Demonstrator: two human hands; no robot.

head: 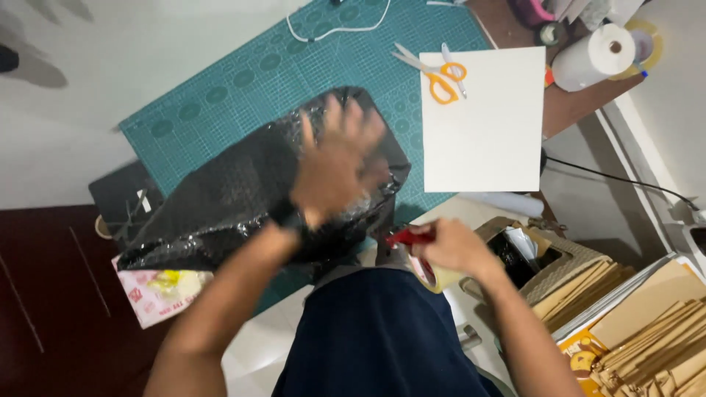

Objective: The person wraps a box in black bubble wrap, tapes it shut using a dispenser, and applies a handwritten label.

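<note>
A parcel wrapped in shiny black bubble wrap point(228, 198) lies on a teal cutting mat point(257, 81). My left hand point(334, 165) is spread flat on top of the parcel's right end, fingers apart and blurred with motion. My right hand point(448, 246) sits just right of the parcel's near corner, closed around a tape dispenser point(423, 257) with a red handle and a roll of clear tape. Under the parcel's left end pokes out a pink and white printed package point(158, 294).
A white sheet point(485, 125) lies on the mat's right side, with orange-handled scissors point(437, 73) at its top corner. A paper roll point(592, 55) stands at the back right. Cardboard pieces and a box point(588, 287) sit at right. A white cable point(334, 29) crosses the mat's far edge.
</note>
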